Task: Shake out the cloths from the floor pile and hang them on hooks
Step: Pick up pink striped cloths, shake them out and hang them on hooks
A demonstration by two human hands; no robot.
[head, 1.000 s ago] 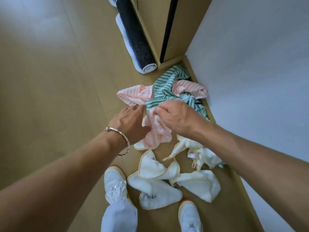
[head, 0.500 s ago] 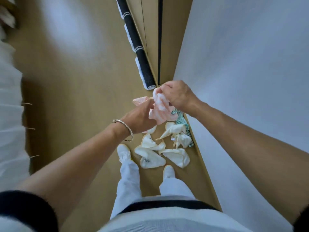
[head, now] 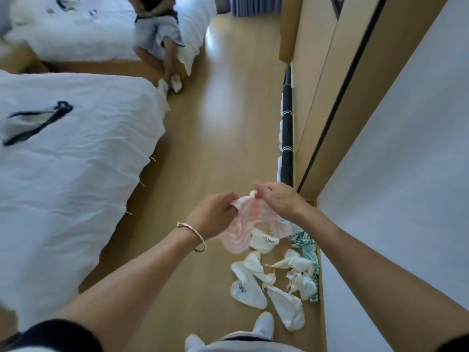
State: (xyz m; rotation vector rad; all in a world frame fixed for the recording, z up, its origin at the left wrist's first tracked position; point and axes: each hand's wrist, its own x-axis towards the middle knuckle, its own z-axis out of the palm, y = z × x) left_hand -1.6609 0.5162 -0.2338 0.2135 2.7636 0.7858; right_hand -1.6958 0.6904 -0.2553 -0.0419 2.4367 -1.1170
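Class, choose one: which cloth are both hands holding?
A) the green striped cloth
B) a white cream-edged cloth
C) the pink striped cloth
C: the left hand and the right hand each pinch the top edge of the pink striped cloth, which hangs between them.

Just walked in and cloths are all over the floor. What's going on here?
A person stands beside the wall, holding a pink striped cloth up by its top edge, the left hand and right hand each pinching it. White cloths and a green striped cloth lie on the floor below.
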